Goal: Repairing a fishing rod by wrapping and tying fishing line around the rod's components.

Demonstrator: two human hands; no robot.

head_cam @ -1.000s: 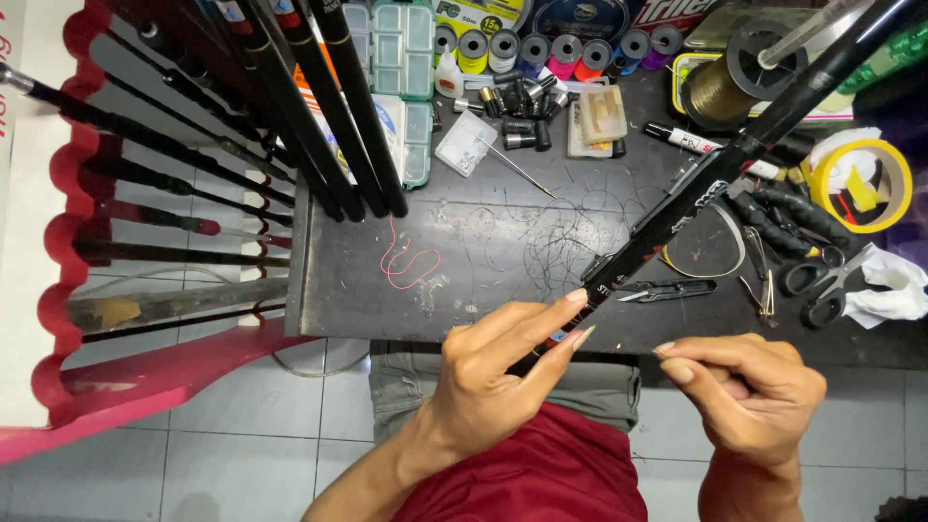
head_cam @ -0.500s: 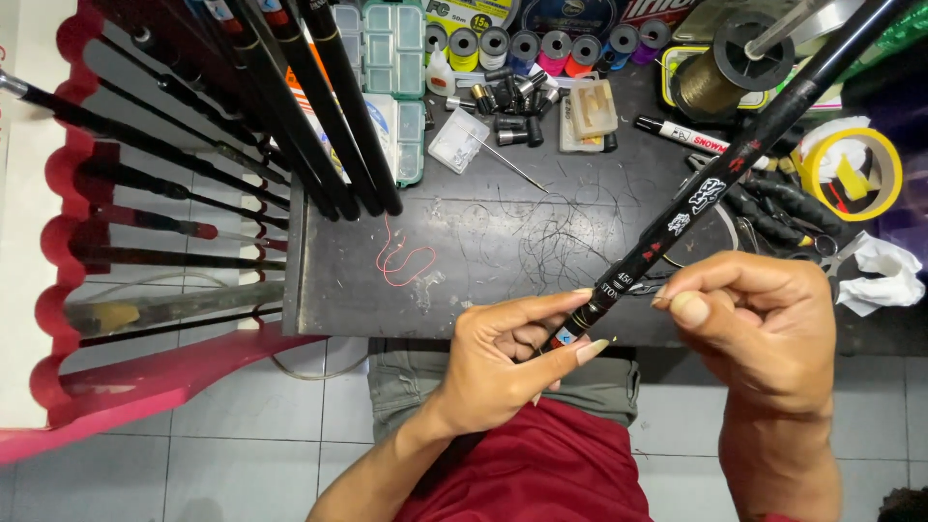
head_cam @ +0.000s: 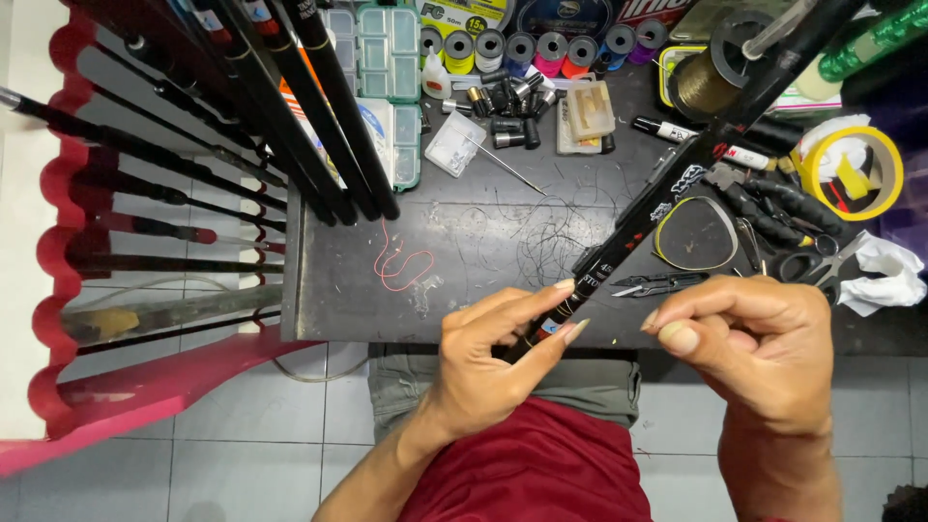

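- Black worktable [head_cam: 464, 261] w/ lots of clutter on it; red rod rack [head_cam: 68, 242] at its left side, more dark rods [head_cam: 319, 106] leaning over the table's top-left corner.
- Fishing rod blank [head_cam: 667, 198] runs diagonally from top right down to the near table edge. Left hand [head_cam: 483, 362] has it pinched at the butt end, thumb and fingers closed round it.
- Right hand [head_cam: 754, 343] sits just right of the rod, not touching it; fingertips pinched together, prob. on fine thread, but I can't tell, nothing shows btwn them.
- Risk: the rod's far end passes close over the line spool [head_cam: 701, 82] and pliers [head_cam: 773, 203]; a swing could prob. knock them.
- Risk: loose dark line strands [head_cam: 541, 237] lie under the blank, could snag or tangle in the wrap.
- Risk: small snips [head_cam: 657, 284] just beside the rod, near the right hand; easy to nick a finger.
- Hidden: rod tip cut off at the top edge; butt end covered by the left hand; small parts near the thread spools [head_cam: 541, 43] too tiny to make out.
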